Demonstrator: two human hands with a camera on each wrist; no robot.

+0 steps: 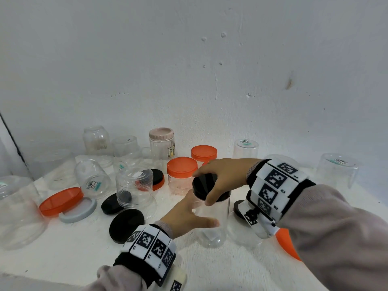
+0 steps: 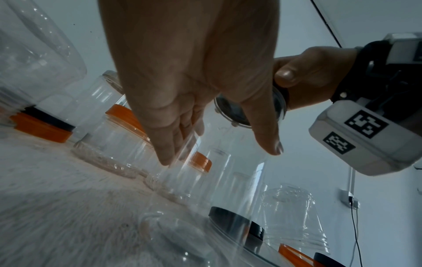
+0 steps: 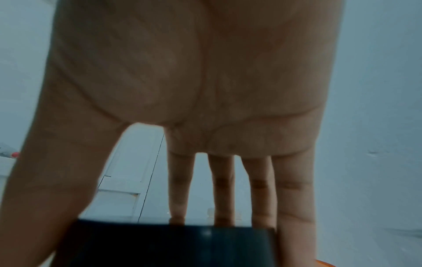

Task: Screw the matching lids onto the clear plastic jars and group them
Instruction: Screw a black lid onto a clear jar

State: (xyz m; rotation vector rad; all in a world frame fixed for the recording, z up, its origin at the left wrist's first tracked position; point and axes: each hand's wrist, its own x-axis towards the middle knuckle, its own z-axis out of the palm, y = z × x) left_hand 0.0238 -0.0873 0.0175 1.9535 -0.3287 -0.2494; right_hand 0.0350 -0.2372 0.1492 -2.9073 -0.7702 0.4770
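A tall clear jar (image 1: 212, 225) stands upright at the middle of the white table (image 1: 73, 255), with a black lid (image 1: 202, 182) on its mouth. My right hand (image 1: 202, 189) reaches in from the right and grips the lid's rim from above, thumb in front and fingers behind. My left hand (image 1: 203, 208) wraps the jar's body from the left, thumb across the front. In the left wrist view the thumb (image 2: 267, 137) and fingers (image 2: 169, 150) lie on either side of the jar (image 2: 228, 180). In the right wrist view the fingers (image 3: 294, 198) hang over the black lid (image 3: 173, 245).
Two orange-lidded jars (image 1: 182, 175) and a pink-lidded jar (image 1: 161, 143) stand behind. Loose black lids (image 1: 126, 225), an orange lid (image 1: 60, 201) and a grey lid (image 1: 78, 211) lie left. Several lidless clear jars (image 1: 92, 178) stand upside down around. Another orange lid (image 1: 286, 244) lies under my right forearm.
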